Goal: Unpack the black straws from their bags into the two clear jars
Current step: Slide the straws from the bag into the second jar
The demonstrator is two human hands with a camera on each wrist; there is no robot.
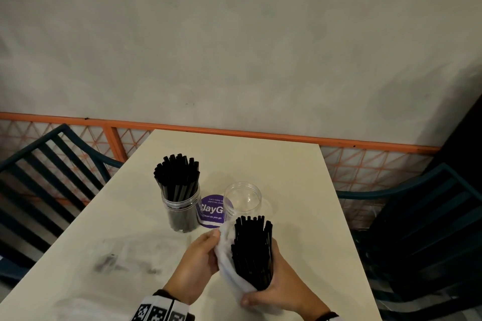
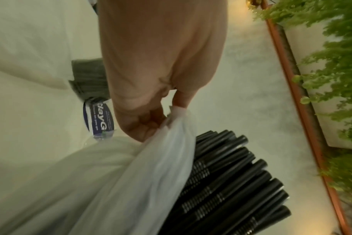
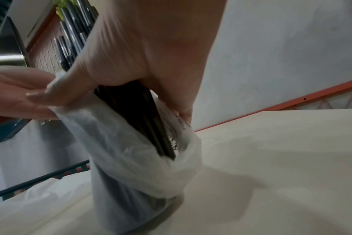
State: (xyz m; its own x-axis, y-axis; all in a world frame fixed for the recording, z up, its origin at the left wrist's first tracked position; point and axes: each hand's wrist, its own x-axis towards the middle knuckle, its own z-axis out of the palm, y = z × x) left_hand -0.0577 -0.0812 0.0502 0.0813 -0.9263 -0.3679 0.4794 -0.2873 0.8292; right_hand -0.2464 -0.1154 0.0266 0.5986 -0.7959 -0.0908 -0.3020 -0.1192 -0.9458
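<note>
Left hand pinches the bag edge, right hand grips the straw bundle: peel low, then tip into the empty jar.

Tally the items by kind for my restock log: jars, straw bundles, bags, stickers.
Clear plastic jars: 2, one full of straws, one empty
Black straw bundles: 2, one in the full jar, one in the hands
White plastic bags: 1
Round purple stickers: 1
Total: 6

Pale wall, orange mesh rail, dark slatted chairs flanking cream table
</note>
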